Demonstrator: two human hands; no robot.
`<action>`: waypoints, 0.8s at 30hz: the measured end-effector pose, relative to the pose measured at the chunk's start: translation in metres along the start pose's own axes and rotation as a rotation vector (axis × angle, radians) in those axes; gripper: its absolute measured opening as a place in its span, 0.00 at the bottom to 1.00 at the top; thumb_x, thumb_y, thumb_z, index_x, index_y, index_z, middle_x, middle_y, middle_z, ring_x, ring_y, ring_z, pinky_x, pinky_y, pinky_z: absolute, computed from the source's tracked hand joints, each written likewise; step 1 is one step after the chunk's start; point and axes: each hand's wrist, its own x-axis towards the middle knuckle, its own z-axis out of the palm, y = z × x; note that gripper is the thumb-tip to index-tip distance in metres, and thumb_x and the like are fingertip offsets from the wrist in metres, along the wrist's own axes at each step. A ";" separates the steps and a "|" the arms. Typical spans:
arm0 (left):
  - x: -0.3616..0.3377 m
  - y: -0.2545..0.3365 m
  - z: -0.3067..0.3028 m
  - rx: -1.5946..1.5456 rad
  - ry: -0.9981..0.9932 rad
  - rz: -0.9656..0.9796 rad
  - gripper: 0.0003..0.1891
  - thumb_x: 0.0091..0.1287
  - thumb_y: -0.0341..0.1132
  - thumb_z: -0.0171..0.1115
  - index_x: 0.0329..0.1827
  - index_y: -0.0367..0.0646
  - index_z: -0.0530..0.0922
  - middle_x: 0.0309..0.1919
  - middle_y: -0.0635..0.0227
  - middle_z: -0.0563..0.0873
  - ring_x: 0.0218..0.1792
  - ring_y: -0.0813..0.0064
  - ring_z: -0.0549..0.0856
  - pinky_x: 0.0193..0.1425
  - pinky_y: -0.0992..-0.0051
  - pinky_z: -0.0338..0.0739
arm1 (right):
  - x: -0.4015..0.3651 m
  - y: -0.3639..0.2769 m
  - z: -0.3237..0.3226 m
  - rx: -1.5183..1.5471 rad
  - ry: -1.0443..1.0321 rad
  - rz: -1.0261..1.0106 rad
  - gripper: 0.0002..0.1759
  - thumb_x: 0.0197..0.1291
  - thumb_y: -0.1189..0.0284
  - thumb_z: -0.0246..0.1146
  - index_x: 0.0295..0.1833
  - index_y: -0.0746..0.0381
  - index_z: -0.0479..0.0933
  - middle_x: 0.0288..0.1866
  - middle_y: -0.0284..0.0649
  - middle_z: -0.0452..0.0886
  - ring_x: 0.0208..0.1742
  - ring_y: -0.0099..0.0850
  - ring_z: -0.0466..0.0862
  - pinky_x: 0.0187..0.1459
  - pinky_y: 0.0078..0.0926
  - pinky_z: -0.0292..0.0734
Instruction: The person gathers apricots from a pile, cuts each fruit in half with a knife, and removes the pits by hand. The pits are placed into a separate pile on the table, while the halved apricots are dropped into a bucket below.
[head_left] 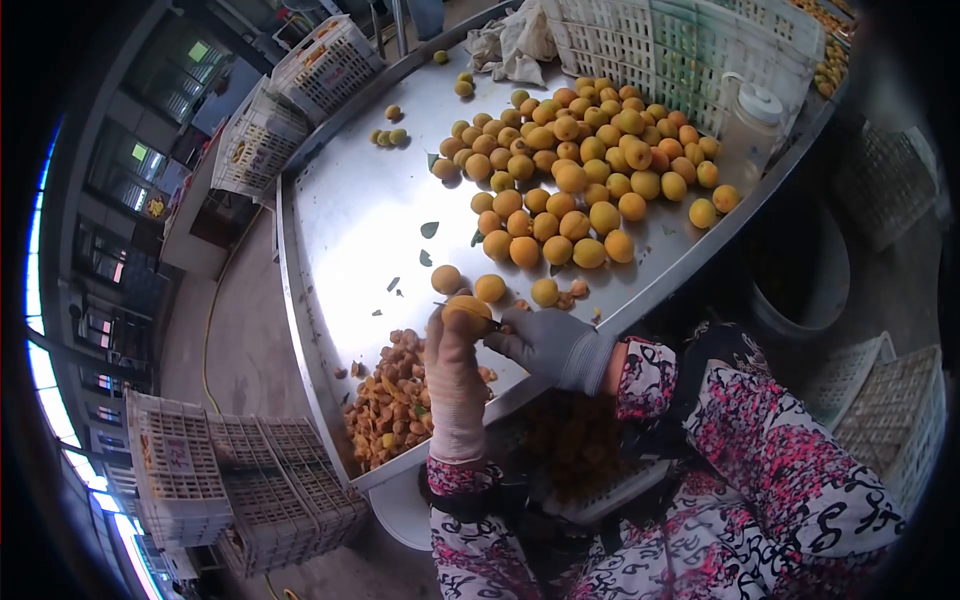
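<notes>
My left hand point(455, 375), in a pale glove, holds a yellow-orange fruit point(467, 312) above the front edge of the metal table point(340, 220). Close on its right, my right hand point(555, 347), in a grey glove, is closed round a small dark tool point(503, 327) whose tip touches the fruit; most of the tool is hidden. Just behind my hands lie loose fruits point(490, 288). A large pile of whole fruits point(570, 178) spreads behind them. Brown pits and scraps point(385, 410) are heaped at the table's near left corner.
White crates point(680, 60) stand at the back of the table, beside a lidded plastic jar point(752, 118). Stacked crates point(180, 470) are on the floor at left. A bucket point(800, 270) and more crates point(890, 410) are at right. Small leaves point(429, 229) lie on the table.
</notes>
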 end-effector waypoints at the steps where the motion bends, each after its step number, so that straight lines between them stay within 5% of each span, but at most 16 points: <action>1: 0.004 -0.012 -0.006 -0.291 -0.006 -0.096 0.21 0.71 0.47 0.48 0.54 0.37 0.72 0.48 0.63 0.79 0.46 0.73 0.79 0.53 0.74 0.74 | -0.001 -0.002 0.000 -0.037 0.006 -0.004 0.23 0.67 0.51 0.50 0.43 0.63 0.72 0.33 0.52 0.80 0.38 0.50 0.81 0.38 0.43 0.75; 4: 0.010 -0.025 -0.008 -0.090 0.122 -0.049 0.21 0.72 0.47 0.47 0.54 0.36 0.72 0.46 0.64 0.80 0.43 0.73 0.80 0.50 0.76 0.76 | -0.007 -0.006 0.005 -0.013 -0.037 0.019 0.22 0.67 0.52 0.49 0.45 0.62 0.71 0.33 0.52 0.80 0.38 0.50 0.81 0.38 0.43 0.75; 10: 0.011 -0.005 -0.005 -0.445 -0.111 -0.155 0.28 0.71 0.53 0.49 0.62 0.37 0.67 0.51 0.62 0.78 0.51 0.70 0.79 0.57 0.72 0.74 | 0.002 0.005 -0.004 0.154 0.037 0.011 0.24 0.65 0.50 0.53 0.41 0.65 0.72 0.33 0.53 0.80 0.38 0.51 0.81 0.39 0.41 0.75; 12: 0.004 0.001 0.005 0.131 -0.064 0.079 0.30 0.69 0.54 0.52 0.62 0.37 0.67 0.51 0.62 0.78 0.51 0.72 0.79 0.56 0.73 0.74 | 0.003 0.005 -0.004 0.064 0.009 -0.016 0.24 0.66 0.51 0.52 0.43 0.64 0.72 0.34 0.54 0.80 0.38 0.51 0.81 0.40 0.41 0.75; 14: 0.002 -0.005 0.012 0.047 -0.014 0.091 0.30 0.68 0.54 0.54 0.62 0.37 0.68 0.48 0.63 0.79 0.47 0.74 0.79 0.53 0.73 0.75 | 0.003 0.013 0.006 0.052 0.034 -0.030 0.23 0.66 0.52 0.52 0.50 0.63 0.71 0.34 0.52 0.81 0.39 0.49 0.82 0.39 0.39 0.76; 17: 0.004 -0.009 0.019 -0.574 -0.014 -0.124 0.28 0.67 0.55 0.55 0.58 0.39 0.71 0.42 0.64 0.81 0.37 0.74 0.79 0.46 0.74 0.76 | -0.002 0.011 0.015 0.025 0.072 -0.020 0.25 0.67 0.53 0.52 0.58 0.61 0.70 0.35 0.51 0.81 0.39 0.47 0.82 0.39 0.37 0.76; 20: 0.006 -0.004 0.027 -0.610 0.003 -0.150 0.28 0.67 0.56 0.55 0.56 0.39 0.73 0.41 0.63 0.82 0.36 0.75 0.79 0.41 0.76 0.76 | -0.003 0.008 0.016 -0.029 0.096 0.011 0.28 0.67 0.53 0.52 0.64 0.59 0.67 0.36 0.51 0.81 0.39 0.48 0.82 0.39 0.36 0.77; 24: 0.009 -0.002 0.018 -0.447 0.123 -0.129 0.27 0.66 0.57 0.56 0.52 0.40 0.74 0.37 0.64 0.82 0.34 0.75 0.79 0.37 0.77 0.76 | 0.000 0.008 0.008 -0.017 0.072 -0.037 0.24 0.67 0.52 0.51 0.55 0.61 0.70 0.33 0.50 0.80 0.37 0.47 0.82 0.37 0.38 0.76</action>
